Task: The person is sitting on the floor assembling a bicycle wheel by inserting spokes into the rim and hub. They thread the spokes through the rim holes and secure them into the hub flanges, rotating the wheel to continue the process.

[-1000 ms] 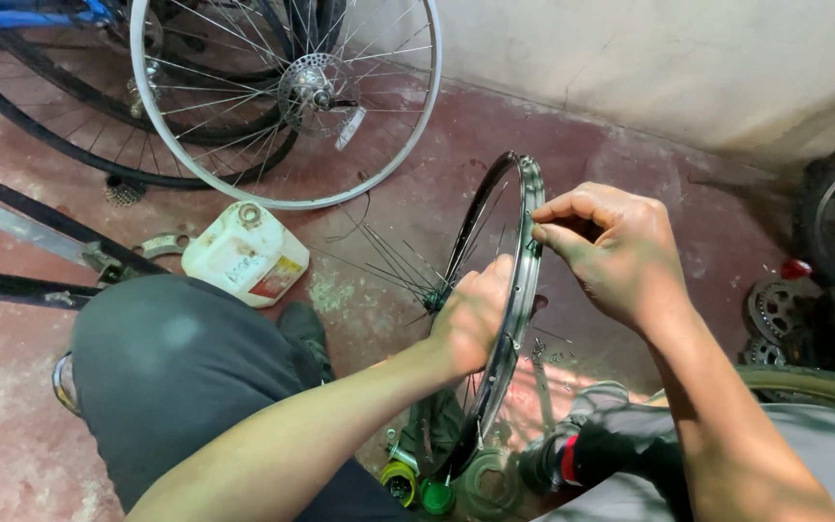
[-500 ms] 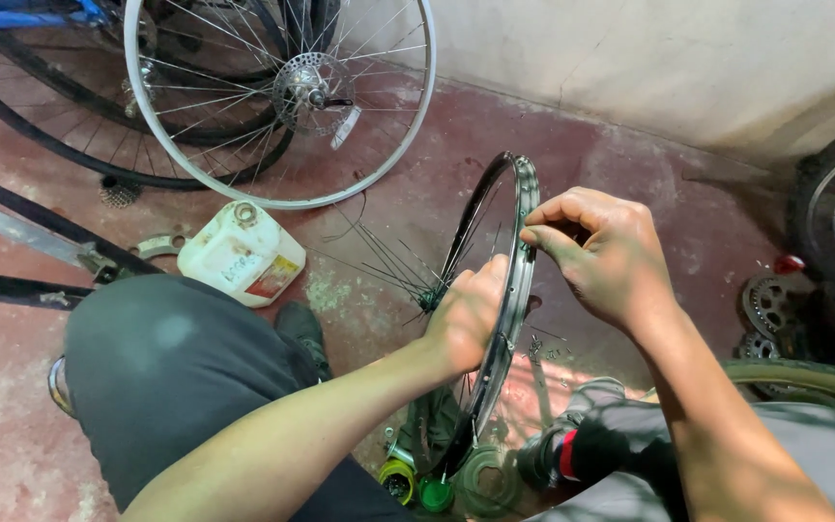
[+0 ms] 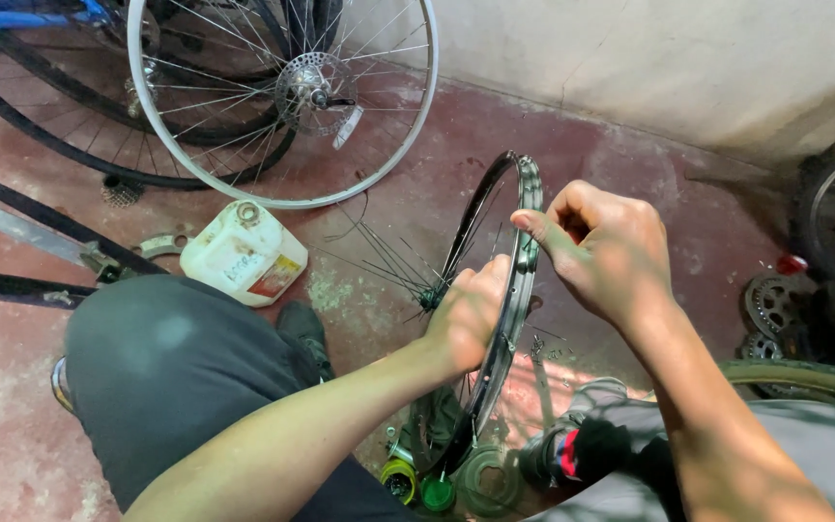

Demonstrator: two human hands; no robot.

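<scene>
A black bicycle rim stands upright on edge on the red floor, between the person's knees. The left hand wraps its grip around the rim's near side, fingers pressed together on the metal. The right hand sits at the upper edge of the rim — thumb and forefinger pinching something too small to tell. Loose spokes fan out from the hub. A white plastic jug lies just beside the left knee, and a silver spoked wheel leans beyond it.
</scene>
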